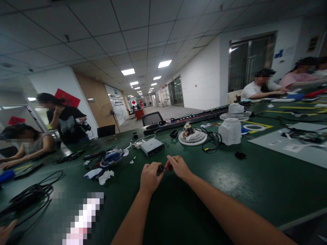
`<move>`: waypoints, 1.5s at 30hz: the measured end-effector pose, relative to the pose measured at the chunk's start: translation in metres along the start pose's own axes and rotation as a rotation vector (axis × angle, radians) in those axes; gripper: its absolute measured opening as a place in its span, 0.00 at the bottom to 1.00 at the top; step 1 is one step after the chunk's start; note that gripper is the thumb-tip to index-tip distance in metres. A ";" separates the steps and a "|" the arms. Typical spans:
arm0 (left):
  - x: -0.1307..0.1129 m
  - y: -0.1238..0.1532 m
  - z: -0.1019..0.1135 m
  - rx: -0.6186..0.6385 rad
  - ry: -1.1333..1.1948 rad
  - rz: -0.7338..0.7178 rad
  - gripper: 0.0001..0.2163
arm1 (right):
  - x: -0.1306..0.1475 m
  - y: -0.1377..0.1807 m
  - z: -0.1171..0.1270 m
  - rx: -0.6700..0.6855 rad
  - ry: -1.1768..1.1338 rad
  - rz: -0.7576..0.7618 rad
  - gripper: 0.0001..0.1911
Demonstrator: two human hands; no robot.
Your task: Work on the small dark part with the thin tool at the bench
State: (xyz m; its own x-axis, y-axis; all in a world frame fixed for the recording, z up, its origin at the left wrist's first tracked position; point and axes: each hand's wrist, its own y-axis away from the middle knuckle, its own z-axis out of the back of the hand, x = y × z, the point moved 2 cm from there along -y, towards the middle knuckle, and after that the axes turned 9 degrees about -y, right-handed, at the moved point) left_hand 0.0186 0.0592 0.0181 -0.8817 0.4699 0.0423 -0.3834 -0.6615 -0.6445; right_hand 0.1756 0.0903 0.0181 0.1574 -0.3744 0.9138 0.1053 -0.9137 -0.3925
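My left hand (149,177) and my right hand (178,166) meet above the dark green table (255,183). Together they pinch a small dark part (161,168) between their fingertips; the part is too small to name. Both hands have curled fingers. My right hand wears a ring. Just beyond the hands lies a flat white box (152,146). Farther back a white fan grille with a motor (192,136) lies flat, and a white fan body (230,131) stands to its right.
Black cables (28,197) coil at the left edge. White scraps (105,176) and a blue-white device (111,157) lie left of the hands. A grey mat (286,146) covers the table's right side. Other people sit or stand at the left and at the far right.
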 end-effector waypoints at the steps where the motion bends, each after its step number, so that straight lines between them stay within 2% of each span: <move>1: 0.000 0.000 0.000 -0.002 -0.001 0.001 0.11 | 0.000 0.000 0.000 0.016 -0.032 -0.008 0.28; 6: 0.000 0.000 0.001 -0.007 -0.016 0.007 0.12 | 0.002 0.000 0.001 -0.039 -0.030 0.008 0.27; 10: 0.000 -0.001 0.001 0.001 -0.002 0.013 0.11 | 0.001 -0.001 0.000 0.022 -0.090 -0.032 0.28; 14: -0.001 -0.001 0.001 0.011 0.002 0.016 0.11 | 0.001 -0.001 0.002 -0.043 -0.060 -0.017 0.27; 19: -0.002 -0.001 0.001 0.006 0.007 0.020 0.11 | -0.001 -0.001 0.001 0.033 -0.107 -0.047 0.28; 23: -0.001 0.000 0.000 0.000 -0.005 0.018 0.11 | -0.004 -0.003 0.003 -0.035 -0.068 -0.014 0.28; 28: -0.002 -0.001 0.001 -0.015 -0.012 0.015 0.11 | -0.003 -0.003 0.002 0.015 -0.108 -0.029 0.29; 32: -0.003 -0.001 0.002 -0.010 -0.017 0.002 0.11 | -0.001 -0.002 0.003 -0.040 -0.054 -0.022 0.28; 36: -0.002 -0.001 0.002 -0.005 -0.022 0.005 0.11 | -0.001 -0.001 0.002 0.025 -0.122 -0.065 0.28; 40: -0.001 0.000 0.002 -0.005 -0.019 0.021 0.11 | -0.002 -0.001 0.003 -0.021 -0.084 -0.035 0.28; 45: -0.002 -0.001 0.003 0.002 -0.015 0.028 0.11 | -0.008 -0.003 0.002 0.000 -0.144 -0.064 0.29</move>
State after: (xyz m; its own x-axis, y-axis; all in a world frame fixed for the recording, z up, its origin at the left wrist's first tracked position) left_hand 0.0195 0.0573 0.0204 -0.8959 0.4427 0.0357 -0.3594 -0.6755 -0.6439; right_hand 0.1758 0.0967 0.0121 0.2893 -0.2889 0.9126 0.1193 -0.9350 -0.3339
